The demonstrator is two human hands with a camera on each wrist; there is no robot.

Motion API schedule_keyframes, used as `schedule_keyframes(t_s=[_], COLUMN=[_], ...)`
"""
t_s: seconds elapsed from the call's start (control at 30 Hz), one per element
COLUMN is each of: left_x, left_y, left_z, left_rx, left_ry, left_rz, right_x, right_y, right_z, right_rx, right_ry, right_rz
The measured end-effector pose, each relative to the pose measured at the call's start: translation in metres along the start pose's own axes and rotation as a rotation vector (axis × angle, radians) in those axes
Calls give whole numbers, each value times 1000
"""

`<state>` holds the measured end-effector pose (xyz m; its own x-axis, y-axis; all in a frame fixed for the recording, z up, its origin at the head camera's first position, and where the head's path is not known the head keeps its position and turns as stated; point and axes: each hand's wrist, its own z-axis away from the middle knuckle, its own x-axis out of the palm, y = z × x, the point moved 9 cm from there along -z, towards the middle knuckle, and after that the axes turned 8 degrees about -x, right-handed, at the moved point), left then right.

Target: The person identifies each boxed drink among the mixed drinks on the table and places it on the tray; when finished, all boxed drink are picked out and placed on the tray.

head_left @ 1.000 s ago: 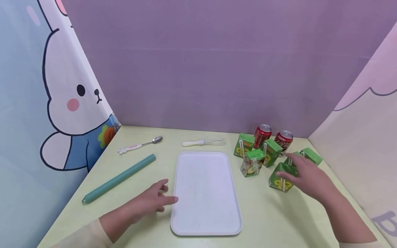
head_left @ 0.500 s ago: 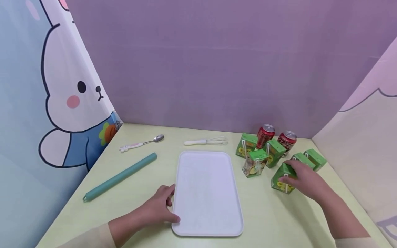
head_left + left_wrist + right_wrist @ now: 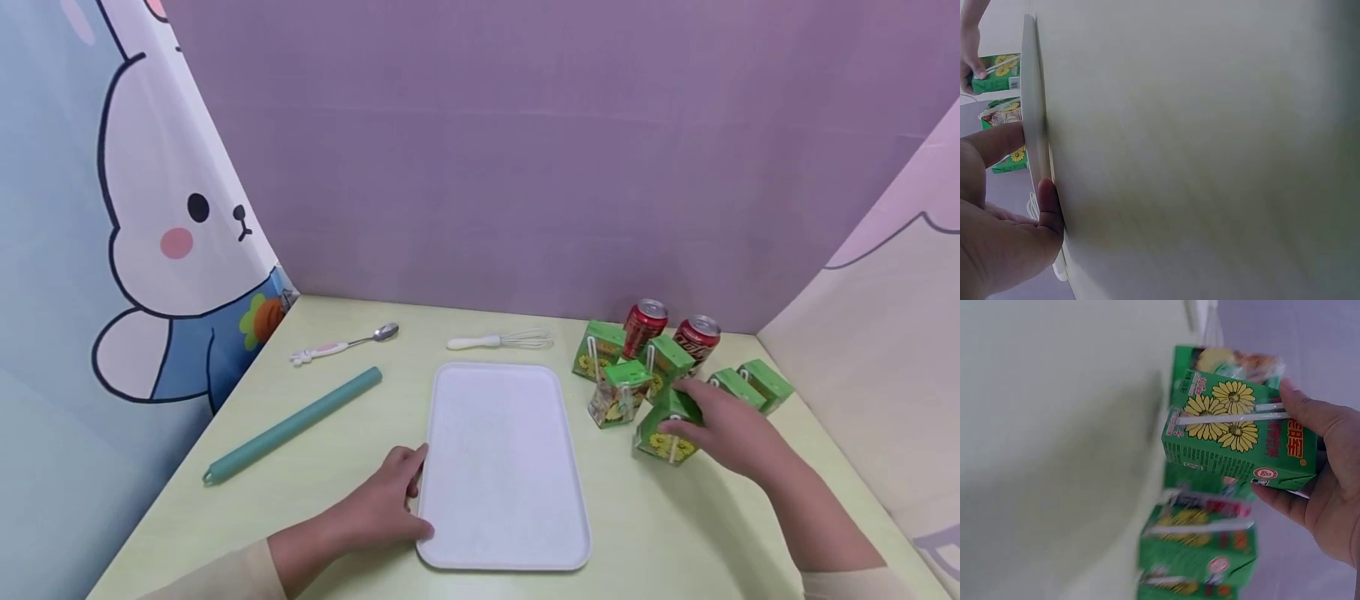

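Note:
My right hand (image 3: 731, 429) grips a green drink carton (image 3: 667, 433) with yellow flowers and a white straw on its front. Thumb and fingers hold its upper end from two sides, as the right wrist view shows for the same carton (image 3: 1235, 428); it is slightly tilted. At the left edge of a white rectangular tray (image 3: 502, 467), my left hand (image 3: 378, 504) pinches the rim, thumb over it near the front corner and another finger farther back. In the left wrist view the tray (image 3: 1034, 94) appears edge-on, with fingers of the left hand (image 3: 1010, 231) on both sides.
Several more green cartons (image 3: 621, 392) stand at the right, with two red soda cans (image 3: 647, 323) behind them. A whisk (image 3: 498, 340) lies beyond the tray. Left of it are a spoon (image 3: 345, 344) and a teal rod (image 3: 292, 425). A purple wall (image 3: 480, 167) closes the back.
My right hand came down onto the carton, gripped it and shifted it left, away from the cartons behind. My left hand moved in to the tray's edge and took hold there.

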<state>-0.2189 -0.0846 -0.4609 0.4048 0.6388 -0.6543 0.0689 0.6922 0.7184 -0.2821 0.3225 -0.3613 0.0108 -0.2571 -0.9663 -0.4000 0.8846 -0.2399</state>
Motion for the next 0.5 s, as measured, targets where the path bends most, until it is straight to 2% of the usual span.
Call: schedule_keyframes(t_s=[0.23,0.5], left_x=[1,2], left_y=[-1,-1], left_z=[0,0], left_rx=[-11,-16], left_ry=[-3,-14], left_rz=[-2,-5], right_x=[-11,-5], right_y=[-49,-108], right_z=[-23,-68], right_rx=[-69,-172], right_ry=[-9,-37], right_rz=[-57,-101])
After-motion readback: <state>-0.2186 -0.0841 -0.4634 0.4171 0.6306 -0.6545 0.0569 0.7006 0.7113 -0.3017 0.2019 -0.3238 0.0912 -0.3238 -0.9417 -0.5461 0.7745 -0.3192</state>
